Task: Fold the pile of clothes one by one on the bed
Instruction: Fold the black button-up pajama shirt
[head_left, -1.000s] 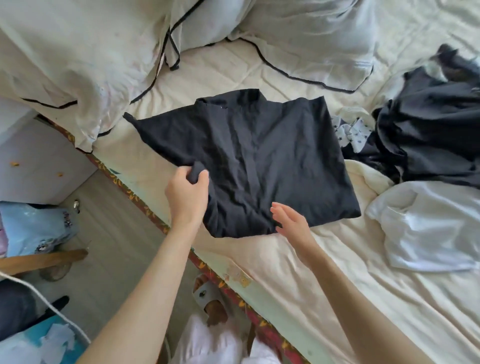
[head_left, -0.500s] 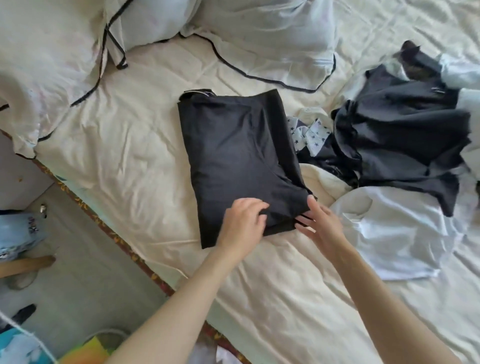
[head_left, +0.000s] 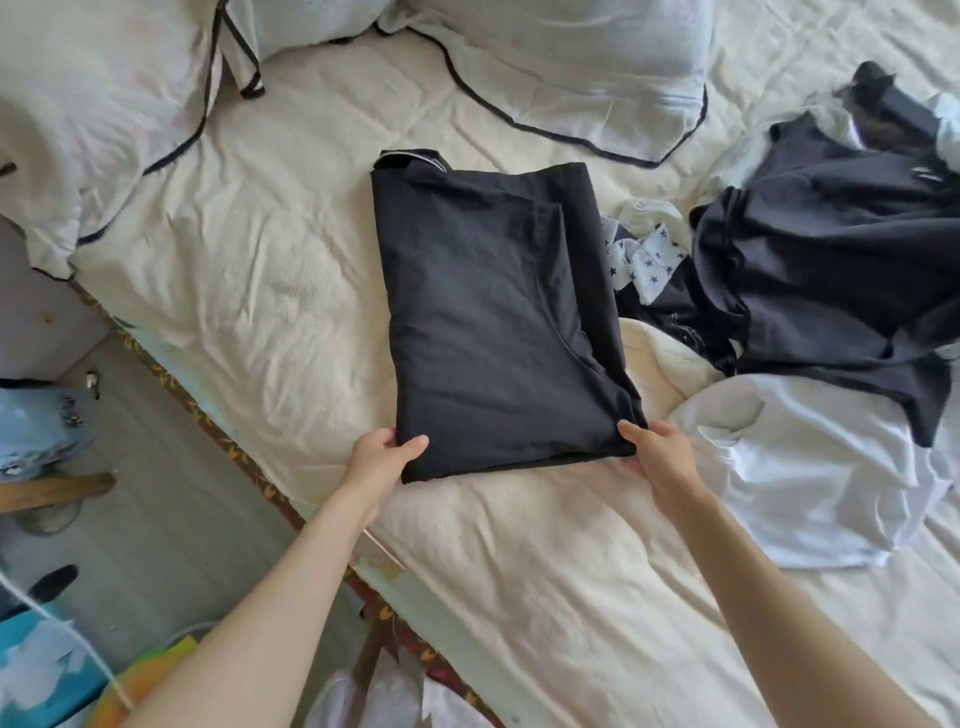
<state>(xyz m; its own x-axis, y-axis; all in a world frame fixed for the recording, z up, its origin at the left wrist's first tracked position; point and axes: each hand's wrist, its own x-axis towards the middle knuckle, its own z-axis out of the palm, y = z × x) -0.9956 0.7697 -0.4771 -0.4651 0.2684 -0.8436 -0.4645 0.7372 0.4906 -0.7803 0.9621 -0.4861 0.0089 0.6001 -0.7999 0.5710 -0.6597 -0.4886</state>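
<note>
Now, black garment (head_left: 493, 322): we see it folded into a long rectangle at the centre of the frame, lying flat on the bed (head_left: 249, 291).
Left hand (head_left: 382, 460): we have it at the garment's lower left corner, thumb on top of the cloth and the fingers tucked beneath, pinching that corner.
Right hand (head_left: 660, 454): we have it at the lower right corner, thumb on the cloth's edge; the fingers lie under or beside the fabric, gripping it.
Pile of clothes (head_left: 826, 275): it lies crumpled in the upper right of the frame, dark pieces uppermost, just beside the folded garment.
Star-print cloth (head_left: 644, 260): we see it between the folded garment and the dark pile, partly buried.
White garment (head_left: 810, 467): spread loosely at the right of the frame, below the dark pile, near our right hand.
Pillows (head_left: 566, 62): white with dark piping, along the top of the frame.
Floor (head_left: 156, 530): visible in the lower left, beside the bed's patterned edge.
</note>
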